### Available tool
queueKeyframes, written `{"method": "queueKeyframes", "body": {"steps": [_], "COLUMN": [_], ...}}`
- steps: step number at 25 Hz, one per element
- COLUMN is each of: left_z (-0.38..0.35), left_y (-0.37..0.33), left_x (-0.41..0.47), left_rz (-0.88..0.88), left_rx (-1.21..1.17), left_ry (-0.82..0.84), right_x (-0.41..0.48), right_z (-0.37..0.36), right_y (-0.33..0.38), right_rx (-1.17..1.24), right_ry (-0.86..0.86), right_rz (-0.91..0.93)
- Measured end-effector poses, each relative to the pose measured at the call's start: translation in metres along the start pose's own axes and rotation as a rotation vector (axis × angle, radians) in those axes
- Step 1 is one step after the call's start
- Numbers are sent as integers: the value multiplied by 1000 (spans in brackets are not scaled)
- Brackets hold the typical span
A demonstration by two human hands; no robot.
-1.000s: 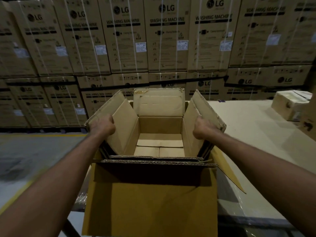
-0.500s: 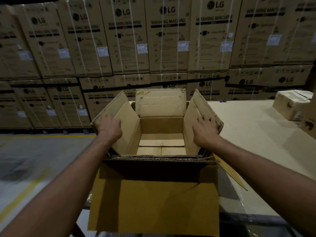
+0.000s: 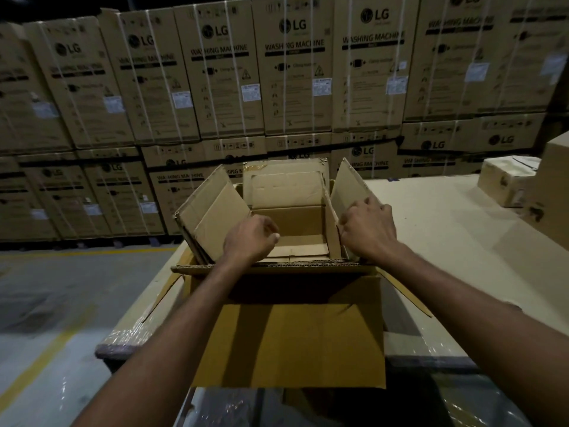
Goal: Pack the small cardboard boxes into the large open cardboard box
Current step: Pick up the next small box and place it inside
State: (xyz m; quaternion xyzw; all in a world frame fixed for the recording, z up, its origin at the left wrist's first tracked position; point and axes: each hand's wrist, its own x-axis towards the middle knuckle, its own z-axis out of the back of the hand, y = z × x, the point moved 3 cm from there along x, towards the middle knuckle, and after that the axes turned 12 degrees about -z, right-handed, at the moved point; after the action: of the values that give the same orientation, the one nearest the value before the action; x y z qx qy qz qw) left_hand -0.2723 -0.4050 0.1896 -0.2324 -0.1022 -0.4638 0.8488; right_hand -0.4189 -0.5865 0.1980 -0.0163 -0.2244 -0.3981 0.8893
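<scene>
Large open cardboard box (image 3: 286, 340): standing at the near-left corner of the tabletop (image 3: 431, 229), all four flaps up, interior bare down to the floor panels. Nothing packed so far.

Left hand (image 3: 251, 238): a second ago it held the left flap (image 3: 212, 217) spread outward. It has since come off the flap's face and moved inward, and now sits over the opening at the flap's lower inner edge. Fingers are curled. I cannot tell whether they pinch cardboard or hold nothing.

Right hand (image 3: 368, 229): remains at the right flap (image 3: 348, 189), gripping it with the thumb toward the inner side and the fingers laid over the edge. This flap stands steeper than it did.

Small cardboard boxes (image 3: 505, 183): at the far right of the tabletop, well apart from both of my hands, untouched.

Assessment: opening and shaping the carton appears nearly finished. Packing has not begun; my judgement is that the next reach goes right for the first small box.
</scene>
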Motion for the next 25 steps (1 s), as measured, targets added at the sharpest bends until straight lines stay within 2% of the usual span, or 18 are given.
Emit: {"method": "queueKeyframes", "body": {"steps": [5,9,11,14,17,20,23,25], "left_z": [-22,-44,-54,-66,-72,-77,-73,-68], "left_y": [-19,-39,-41,-39,-42,-50,-64,-74], "left_x": [14,33,42,58,76,95,116,127], "left_rz": [23,91,138,201,207,201,171,128], "left_rx": [-243,-412,-463,-647,-633,-580,-509,-433], "left_ry": [209,459,505,443,408,375,277,220], "right_x": [-13,-13,-4,13,31,48,57,60], "right_z": [0,-5,-10,-29,-56,-84,-82,-79], "right_y": [-15,-15,-14,-8,-2,8,15,7], "right_rx": [17,123,151,184,203,298,368,558], "right_ry": [65,153,234,498,664,726,659,675], "right_rz": [-81,-111,-107,-23,-26,-46,-15,-109]}}
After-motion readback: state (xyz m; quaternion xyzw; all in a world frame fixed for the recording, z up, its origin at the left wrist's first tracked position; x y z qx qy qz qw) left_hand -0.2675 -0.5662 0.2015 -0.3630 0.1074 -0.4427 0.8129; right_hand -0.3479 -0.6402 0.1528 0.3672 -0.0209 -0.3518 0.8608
